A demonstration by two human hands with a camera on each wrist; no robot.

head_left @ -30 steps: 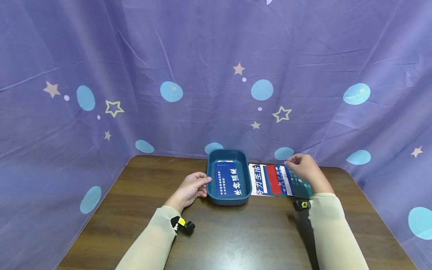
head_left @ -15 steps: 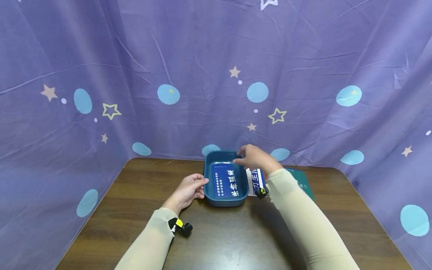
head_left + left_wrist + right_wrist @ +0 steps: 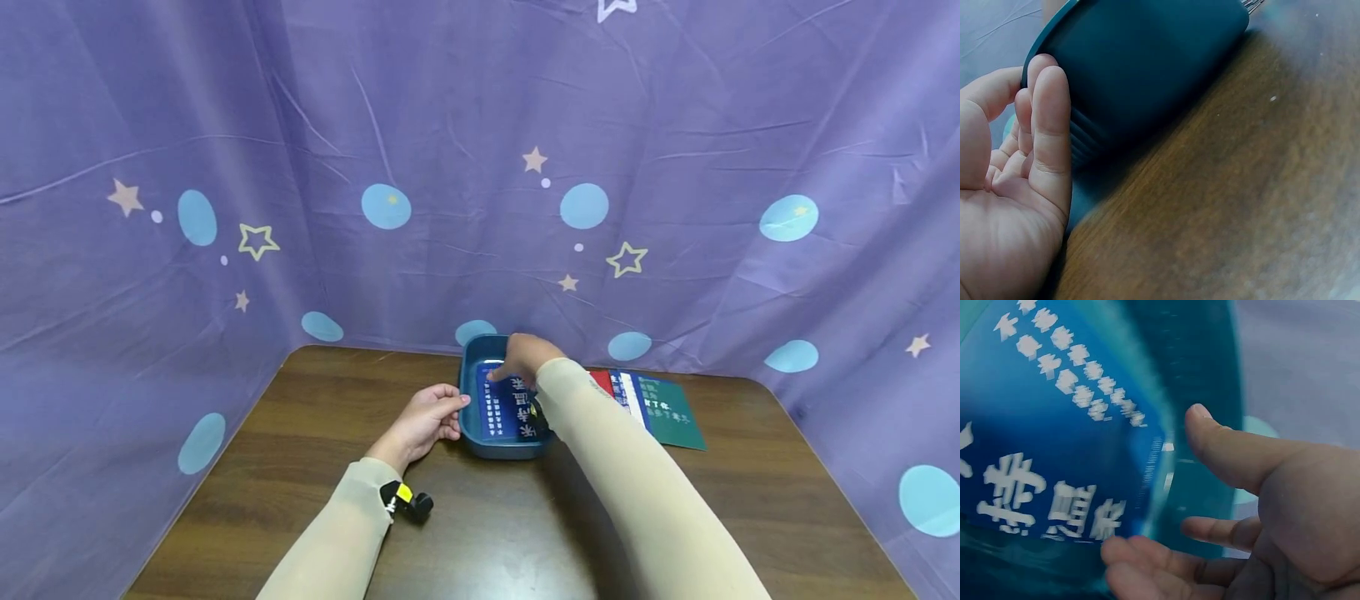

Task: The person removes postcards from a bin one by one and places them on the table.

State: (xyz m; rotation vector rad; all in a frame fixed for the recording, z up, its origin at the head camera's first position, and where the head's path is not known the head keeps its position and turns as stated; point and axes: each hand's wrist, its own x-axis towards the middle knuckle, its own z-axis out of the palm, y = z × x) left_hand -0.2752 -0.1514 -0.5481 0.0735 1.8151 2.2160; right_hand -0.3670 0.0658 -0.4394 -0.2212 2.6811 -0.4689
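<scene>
A dark teal plastic basin (image 3: 506, 451) stands at the far middle of the table. My left hand (image 3: 422, 419) grips its left rim between thumb and fingers; the left wrist view shows the fingers (image 3: 1050, 125) against the outer wall. Flat inside lies a blue card (image 3: 496, 407) with white Chinese characters. My right hand (image 3: 531, 357) reaches into the basin from the right. In the right wrist view, its thumb and fingers are spread apart with nothing between them, and the fingertips (image 3: 1124, 553) are right at the card's (image 3: 1072, 440) edge.
To the right of the basin lies an overlapping row of printed cards, including a red card (image 3: 602, 380) and a green card (image 3: 678, 414), partly covered by the right sleeve (image 3: 645, 492). A purple patterned curtain (image 3: 450, 275) hangs behind the wooden table (image 3: 480, 533).
My right hand has moved left from the green card at the right, over the basin's far right rim and into the basin. The left hand has stayed on the left rim.
</scene>
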